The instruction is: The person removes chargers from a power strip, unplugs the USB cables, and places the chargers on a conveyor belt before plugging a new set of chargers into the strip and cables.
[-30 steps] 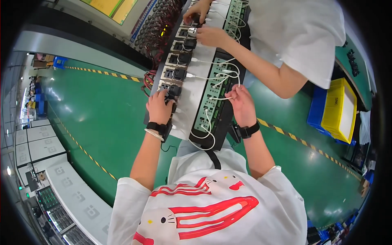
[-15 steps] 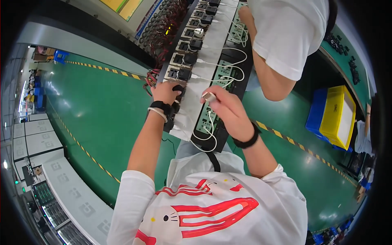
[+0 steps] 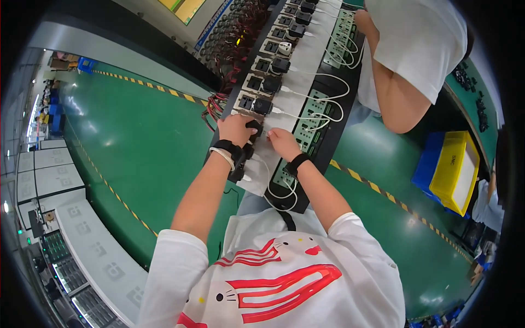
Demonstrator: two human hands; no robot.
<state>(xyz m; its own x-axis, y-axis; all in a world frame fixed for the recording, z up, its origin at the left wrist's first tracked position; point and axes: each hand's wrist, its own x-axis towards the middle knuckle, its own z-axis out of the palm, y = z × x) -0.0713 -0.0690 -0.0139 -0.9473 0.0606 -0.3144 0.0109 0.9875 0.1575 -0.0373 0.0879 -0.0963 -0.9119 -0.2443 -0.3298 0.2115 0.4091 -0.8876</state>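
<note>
At the near end of a long bench rack, my left hand [image 3: 236, 130] is closed around a black power adapter [image 3: 254, 127] set in the row of sockets. My right hand [image 3: 284, 144] is just to its right, thumb and fingers pinched on a USB plug that they mostly hide. The pinch is close to the adapter's right side; whether plug and adapter touch I cannot tell. Farther up the row, another black adapter [image 3: 262, 106] has a white USB cable [image 3: 298, 116] plugged in. Green circuit boards [image 3: 313, 117] lie along the right side, with white cables running to them.
A person in a white sleeve [image 3: 407, 49] works at the far right of the rack, one arm over it. Red wires [image 3: 217, 104] bunch along the rack's left edge. A yellow bin [image 3: 453, 169] stands on the right. White cable loops [image 3: 284, 208] hang near my waist.
My right hand has moved left and forward with the USB plug, from over the boards to beside the adapter. My left hand remains on the adapter. The whole view has shifted slightly.
</note>
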